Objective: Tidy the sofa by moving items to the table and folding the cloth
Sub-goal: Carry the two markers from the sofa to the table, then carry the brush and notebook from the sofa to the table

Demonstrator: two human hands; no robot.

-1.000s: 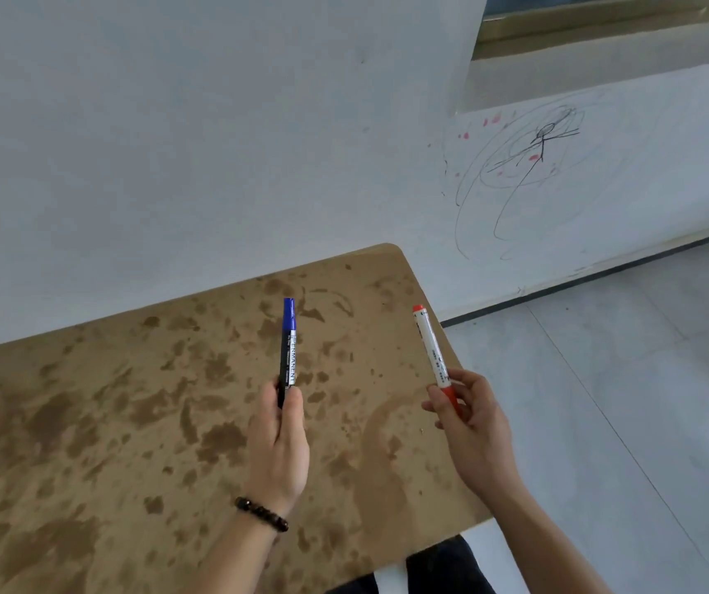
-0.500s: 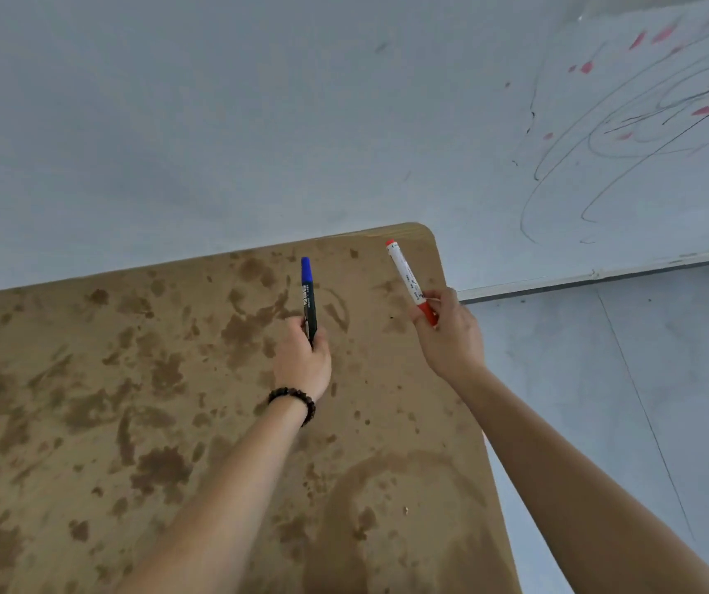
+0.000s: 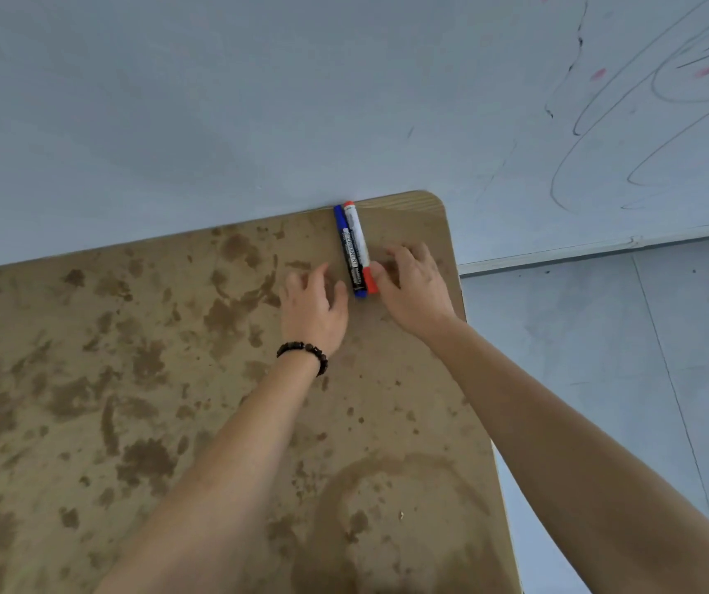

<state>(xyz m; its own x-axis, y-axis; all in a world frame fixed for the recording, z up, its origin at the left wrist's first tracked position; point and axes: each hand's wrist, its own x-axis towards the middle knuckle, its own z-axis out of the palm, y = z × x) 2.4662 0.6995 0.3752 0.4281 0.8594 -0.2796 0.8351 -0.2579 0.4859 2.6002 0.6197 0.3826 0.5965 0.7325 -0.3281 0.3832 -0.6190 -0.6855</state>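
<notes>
Your blue marker and red marker lie side by side, touching, at the bench's two o'clock corner, tips toward the wall at twelve. Your left hand sits at their eight o'clock and your right hand at four. Both grips are loose and wide, holding nothing, with thumbs against the markers' near ends.

Plain indoor room, home-like, sparsely fitted. Bare white wall fills top of view. Looping dark pen scribbles and pink-red dabs drawn straight onto it at right. Pale skirting strip along wall foot. Floor of large light-grey tiles. Wooden desk against wall, top blotched with dark stains. Blue marker and red marker side by side on it.
</notes>
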